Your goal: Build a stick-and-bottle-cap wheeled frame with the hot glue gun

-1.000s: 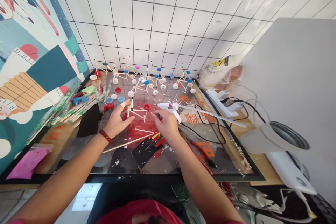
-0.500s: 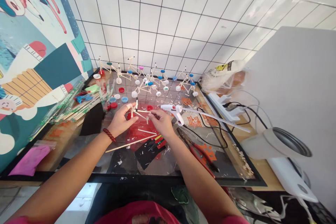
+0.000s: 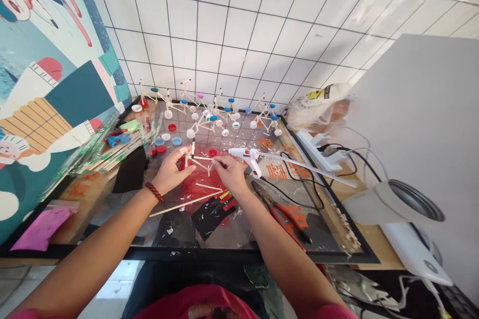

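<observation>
Between my two hands is a small stick frame of pale wooden pieces, with a black band on its upright at the left. My left hand pinches that left end between thumb and fingers. The fingertips of my right hand are closed on the frame's right end. Under it lies a red sheet with loose sticks on and beside it. To the right of my right hand rests a white glue gun with a long glue stick in its back.
Several stick bicycles with bottle-cap wheels stand along the back. Loose caps lie in front of them. Wrapped sticks fill the left side; red-handled pliers lie at right. A power strip and cables run along the right edge.
Both hands keep their grip on the stick frame and barely move. The whole view has shifted very slightly; nothing was taken up or put down.
</observation>
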`<state>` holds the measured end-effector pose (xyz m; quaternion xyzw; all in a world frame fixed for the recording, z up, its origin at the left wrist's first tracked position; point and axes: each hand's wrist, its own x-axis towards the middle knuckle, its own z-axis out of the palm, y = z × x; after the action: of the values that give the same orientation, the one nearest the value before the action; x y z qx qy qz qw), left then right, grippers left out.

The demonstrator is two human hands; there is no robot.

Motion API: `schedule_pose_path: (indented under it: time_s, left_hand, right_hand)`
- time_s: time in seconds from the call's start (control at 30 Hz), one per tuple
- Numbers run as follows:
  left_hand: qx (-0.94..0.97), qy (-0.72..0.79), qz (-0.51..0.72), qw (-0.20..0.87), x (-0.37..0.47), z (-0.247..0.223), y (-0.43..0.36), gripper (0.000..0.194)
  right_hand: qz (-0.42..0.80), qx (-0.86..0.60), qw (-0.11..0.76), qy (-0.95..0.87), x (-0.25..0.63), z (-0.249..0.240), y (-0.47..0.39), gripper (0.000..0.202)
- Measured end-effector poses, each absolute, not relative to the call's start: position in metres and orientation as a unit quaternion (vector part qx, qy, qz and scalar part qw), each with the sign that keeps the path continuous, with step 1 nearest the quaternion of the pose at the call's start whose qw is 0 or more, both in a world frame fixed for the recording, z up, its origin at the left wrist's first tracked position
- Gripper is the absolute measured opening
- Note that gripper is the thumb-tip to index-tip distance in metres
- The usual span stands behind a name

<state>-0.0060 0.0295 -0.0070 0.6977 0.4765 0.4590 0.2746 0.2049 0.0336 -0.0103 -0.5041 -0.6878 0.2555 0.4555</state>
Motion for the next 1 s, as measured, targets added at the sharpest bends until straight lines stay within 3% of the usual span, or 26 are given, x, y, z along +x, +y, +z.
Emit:
schedule_pose_path:
  time_s: [0.43,1.0]
  left_hand:
    - [0.700,0.473,0.459,0.273,-0.0073,-0.0046,0.0291,0.053]
    - [0.700,0.466,0.457,0.288,-0.0044,0.0000,0.0270,0.051]
  right_hand:
    - [0.319,-0.502,0.469,-0.653,0.2017,-0.0148,0.0348,0.024]
    - [0.288,-0.486,0.458,-0.686,0.2060,-0.0074,0.0343,0.014]
